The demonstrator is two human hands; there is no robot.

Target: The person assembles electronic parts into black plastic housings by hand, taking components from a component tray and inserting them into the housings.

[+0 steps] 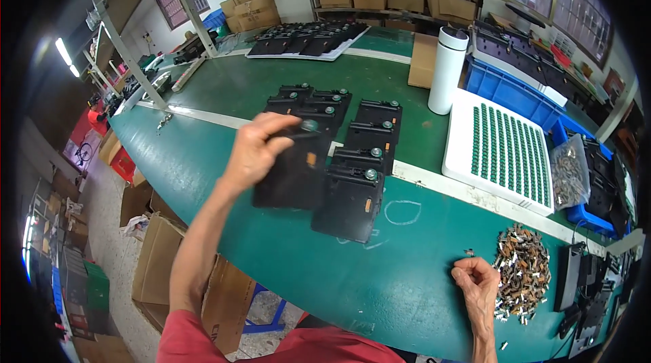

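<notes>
My left hand [259, 148] grips the top edge of a flat black plastic panel [293, 174] and holds it tilted above the green table [203, 180]. The panel carries a small green round part near its top. Right of it, more black panels [352, 193] lie overlapping in two rows, each with a green round part. My right hand [478, 283] rests on the table as a closed fist beside a heap of small metal clips [521, 271]. I cannot tell whether the fist holds a clip.
A white tray of green round parts [502, 149] sits at the right, with a clear bag of metal parts [568, 174] and blue bins [505, 85] beyond. A white cylinder flask [447, 70] stands behind. Cardboard boxes [163, 261] lie on the floor at left.
</notes>
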